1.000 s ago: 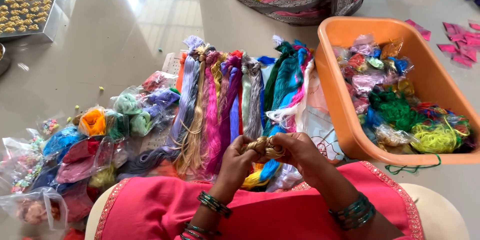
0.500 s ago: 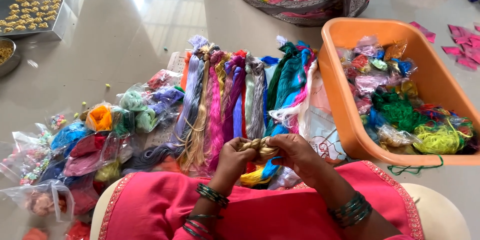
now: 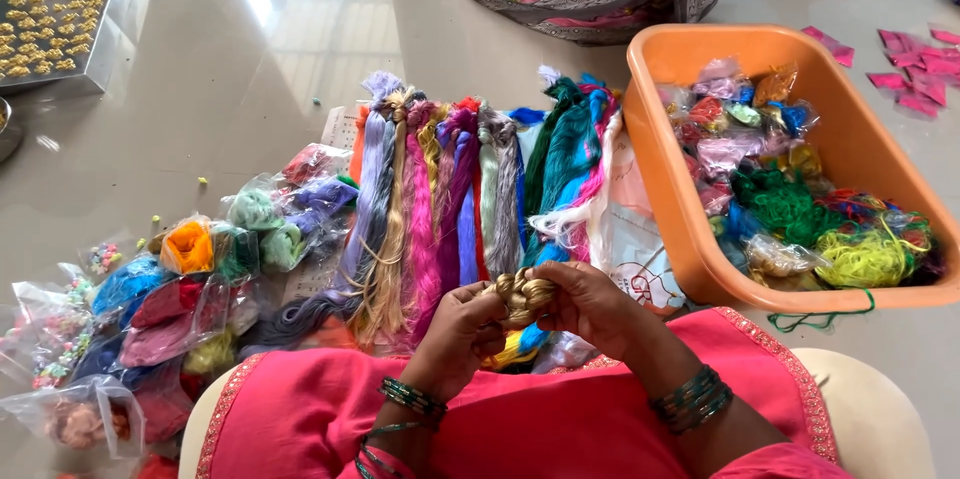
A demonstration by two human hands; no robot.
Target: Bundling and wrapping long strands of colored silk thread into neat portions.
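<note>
Fingertips of both hands pinch a small golden thread bundle, a twisted or braided knot of shiny strands held just above the lap. Left hand curls around its near side, thumb pressed against the strands, while the right hand closes over the far end, fingers narrow and bent, seemingly so the twist stays tight between them. Green bangles ring both wrists over a pink garment. Just beyond the hands, long skeins of coloured thread lie side by side on the glossy floor, fanned out so each shade shows. Bagged thread sits to the left; an orange tub of tangled thread stands to the right, within easy reach.
</note>
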